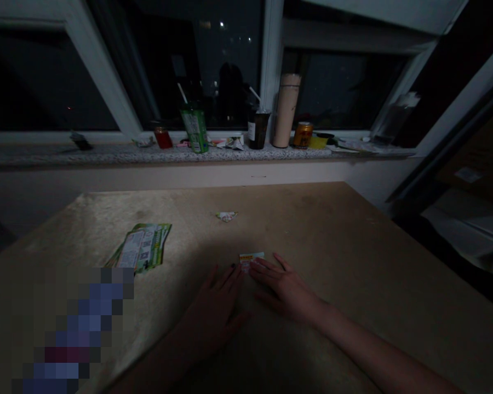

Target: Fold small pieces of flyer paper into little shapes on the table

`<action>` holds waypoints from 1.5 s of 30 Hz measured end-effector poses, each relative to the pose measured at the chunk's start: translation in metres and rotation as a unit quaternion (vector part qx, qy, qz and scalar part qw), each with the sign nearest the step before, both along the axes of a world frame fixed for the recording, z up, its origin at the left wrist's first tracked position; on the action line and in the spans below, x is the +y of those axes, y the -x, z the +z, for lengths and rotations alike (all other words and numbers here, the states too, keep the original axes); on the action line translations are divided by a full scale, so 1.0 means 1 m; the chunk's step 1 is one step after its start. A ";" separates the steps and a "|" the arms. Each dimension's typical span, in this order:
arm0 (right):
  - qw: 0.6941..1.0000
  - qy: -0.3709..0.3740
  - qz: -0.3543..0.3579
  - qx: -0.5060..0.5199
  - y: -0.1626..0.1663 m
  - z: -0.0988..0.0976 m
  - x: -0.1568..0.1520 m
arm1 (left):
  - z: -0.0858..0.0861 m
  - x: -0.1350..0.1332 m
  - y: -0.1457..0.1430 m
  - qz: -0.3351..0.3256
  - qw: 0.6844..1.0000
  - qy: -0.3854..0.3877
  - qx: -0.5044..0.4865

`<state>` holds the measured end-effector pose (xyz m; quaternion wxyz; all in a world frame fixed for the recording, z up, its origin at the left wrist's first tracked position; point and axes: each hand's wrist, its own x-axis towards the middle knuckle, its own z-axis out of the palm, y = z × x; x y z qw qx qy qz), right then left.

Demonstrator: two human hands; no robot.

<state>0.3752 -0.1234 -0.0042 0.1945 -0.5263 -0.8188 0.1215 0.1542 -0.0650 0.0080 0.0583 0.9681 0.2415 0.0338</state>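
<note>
Nearest to the camera are two forearms (365, 347), coming in from the lower edge so that both hands meet near the middle of the table (312, 230). On the left, green packets (145, 249) overlap in a loose pile; it seems they lie at the side to leave the working place free. Next is the left hand (216, 303), palm down, its fingers a little spread and its thumb standing apart; the fingertips come to the left edge of a small printed slip (251, 255), maybe to steady it. Farther off, beyond the hands, rests a folded triangle (227, 216), apart from them. The slip lies on the table between the two hands, partly covered. From the right, the right hand (285, 287) lays its fingers over it, most of them close together, the outermost one apart; probably they press it flat. I cannot tell if its shadowed thumb touches the slip. Behind, on the sill (139, 158), stand a red jar (163, 138), a green cup (194, 128), a dark cup (258, 131), a flask (286, 112) and a can (303, 135), perhaps kept there because the sill is away from the work.
</note>
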 end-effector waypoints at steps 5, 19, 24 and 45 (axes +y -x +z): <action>1.000 -0.006 0.003 -0.005 0.000 -0.001 0.001 | 0.001 0.006 0.001 -0.016 1.000 0.011 0.019; 0.993 -0.103 -0.058 -0.006 0.009 -0.008 -0.006 | 0.001 0.001 -0.009 0.017 0.999 0.024 0.029; 0.993 -0.097 -0.061 0.002 0.008 -0.009 -0.005 | -0.002 0.001 -0.010 0.015 0.999 0.033 0.009; 0.994 -0.083 -0.068 -0.015 0.010 -0.005 -0.003 | -0.001 0.005 -0.004 -0.029 0.997 0.067 -0.035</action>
